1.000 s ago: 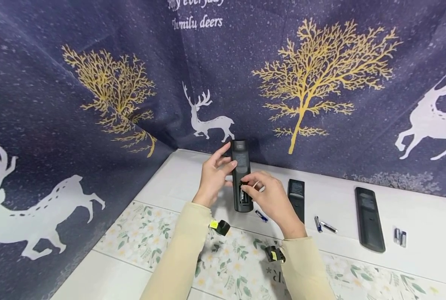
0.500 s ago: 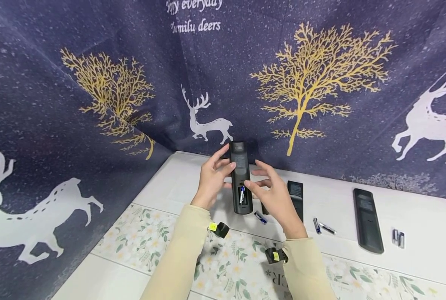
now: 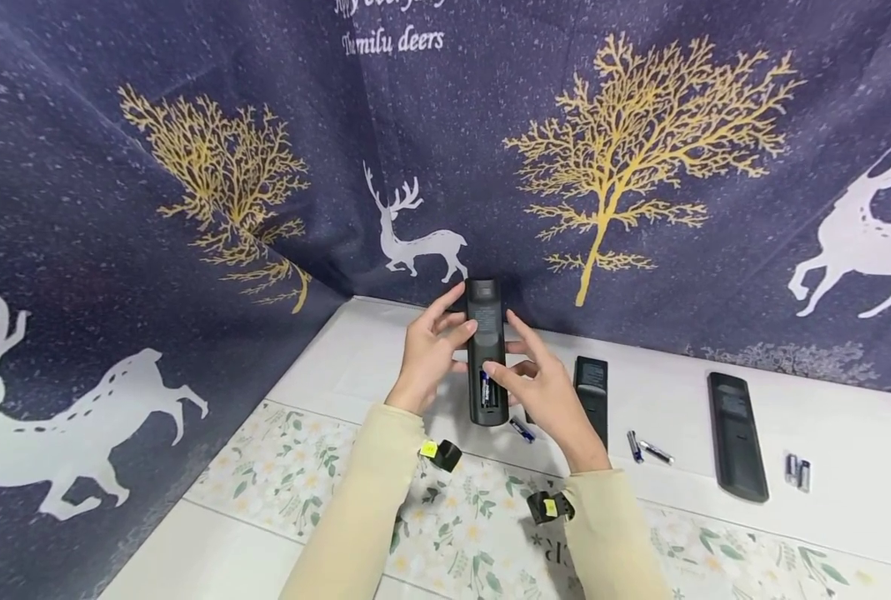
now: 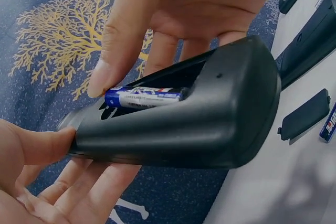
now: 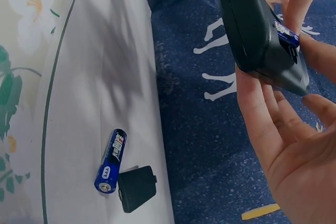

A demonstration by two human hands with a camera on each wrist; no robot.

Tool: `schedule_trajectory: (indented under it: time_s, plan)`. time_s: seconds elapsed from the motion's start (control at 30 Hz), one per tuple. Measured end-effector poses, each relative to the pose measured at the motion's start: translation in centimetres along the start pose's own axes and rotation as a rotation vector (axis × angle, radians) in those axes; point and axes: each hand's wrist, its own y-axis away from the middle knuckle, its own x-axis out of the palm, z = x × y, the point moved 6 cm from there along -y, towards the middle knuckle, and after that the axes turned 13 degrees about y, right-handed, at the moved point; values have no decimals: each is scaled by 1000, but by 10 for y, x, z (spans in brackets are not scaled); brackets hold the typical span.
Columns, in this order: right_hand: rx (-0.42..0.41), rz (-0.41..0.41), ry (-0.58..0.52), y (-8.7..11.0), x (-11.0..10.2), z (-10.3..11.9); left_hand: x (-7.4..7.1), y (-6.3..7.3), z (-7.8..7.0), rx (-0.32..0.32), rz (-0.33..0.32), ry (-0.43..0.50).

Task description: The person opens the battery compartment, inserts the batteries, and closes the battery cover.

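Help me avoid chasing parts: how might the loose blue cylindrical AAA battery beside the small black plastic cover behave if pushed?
The loose blue battery would probably roll, being round and lying on its side. It looks shiny, so could feel slippery. The small black cover close by might stop it one way.

A dark blue cloth (image 3: 445, 125) hangs behind the white table (image 3: 317, 367). It shows a left tree (image 3: 242, 192) and a right tree (image 3: 603, 218), both yellow, white lettering (image 3: 394, 42), and three white deer (image 3: 426, 248). A leafy floral strip (image 3: 475, 533) crosses the table.
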Motion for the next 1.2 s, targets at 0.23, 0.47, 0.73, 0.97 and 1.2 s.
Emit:
schedule_trajectory:
  time_s: [0.23,0.47,0.73,0.97,1.2]
  plan:
    - [-15,15,3,0,-1,0,2,1,0,19,-19,-14]
    - [-6,15,11,3,-2,1,3,2,1,23,-10,-24]
    - [-16,24,22,1,0,1,3,1,1,31,-20,-23]
    - [-12,29,50,0,1,1,2,1,2,28,-20,-25]
    - [-44,27,56,-1,-1,3,6,2,-1,51,-3,-36]
